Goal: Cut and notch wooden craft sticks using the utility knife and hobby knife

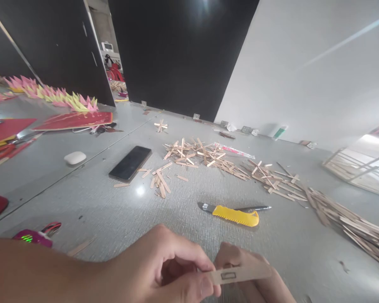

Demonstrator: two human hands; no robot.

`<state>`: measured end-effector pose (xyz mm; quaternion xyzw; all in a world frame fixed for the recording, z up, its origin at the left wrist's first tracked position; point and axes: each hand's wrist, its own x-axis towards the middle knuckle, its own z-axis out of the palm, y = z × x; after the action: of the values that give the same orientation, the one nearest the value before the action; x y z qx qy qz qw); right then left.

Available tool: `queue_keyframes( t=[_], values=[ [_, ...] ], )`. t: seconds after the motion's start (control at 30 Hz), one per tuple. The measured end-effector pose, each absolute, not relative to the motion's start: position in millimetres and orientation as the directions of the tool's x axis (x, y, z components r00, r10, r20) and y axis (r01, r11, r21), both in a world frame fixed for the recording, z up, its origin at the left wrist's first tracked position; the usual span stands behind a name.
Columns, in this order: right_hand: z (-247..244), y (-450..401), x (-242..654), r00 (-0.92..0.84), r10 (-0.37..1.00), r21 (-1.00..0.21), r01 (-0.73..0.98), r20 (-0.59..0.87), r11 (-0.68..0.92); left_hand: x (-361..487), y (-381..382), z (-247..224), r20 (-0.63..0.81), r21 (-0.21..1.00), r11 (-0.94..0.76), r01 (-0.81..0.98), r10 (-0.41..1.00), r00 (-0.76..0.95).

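A flat wooden stick (249,271) with a small rectangle drawn on it is pinched between the thumb and fingers of my left hand (173,269), at the bottom centre. My right hand (240,261) is curled just behind the stick, its fingers bent in; whether it also grips the stick is hidden. Beyond the hands lie a yellow utility knife (235,214) and a dark pen (262,208) partly behind it. Farther off, small cut stick pieces (189,153) are heaped, some crossed into star shapes.
A black phone (130,163) and a white case (75,158) lie at the left. Pink and yellow folded paper (60,97) stands farther back. Long sticks (353,219) are piled at the right. A black panel (180,54) rises behind the table.
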<state>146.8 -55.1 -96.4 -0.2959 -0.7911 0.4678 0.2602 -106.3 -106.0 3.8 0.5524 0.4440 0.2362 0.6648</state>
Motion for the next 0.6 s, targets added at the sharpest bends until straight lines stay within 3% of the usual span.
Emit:
queue_keyframes(
  t=[0.13,0.3,0.43,0.53,0.6],
  values=[
    [-101,-49,151,-0.711,0.685,-0.876,0.216,0.163,0.432,-112,-99,10,-0.383,0.922,0.271,0.278,0.749,0.54],
    [-84,-59,145,-0.704,0.673,-0.836,0.213,0.227,0.506,-109,-106,-3,-0.294,0.946,0.172,0.274,0.809,0.508],
    [-72,-61,141,-0.701,0.637,-0.717,0.259,0.322,0.647,-106,-107,-4,-0.263,0.958,0.143,0.248,0.78,0.568],
    [-70,-56,140,-0.72,0.505,-0.58,0.175,0.476,0.796,-111,-95,0,-0.303,0.944,0.12,0.307,0.681,0.666],
    [-68,-53,143,-0.768,0.433,-0.468,0.198,0.472,0.861,-115,-87,0,-0.323,0.934,0.097,0.345,0.642,0.695]
  ],
)
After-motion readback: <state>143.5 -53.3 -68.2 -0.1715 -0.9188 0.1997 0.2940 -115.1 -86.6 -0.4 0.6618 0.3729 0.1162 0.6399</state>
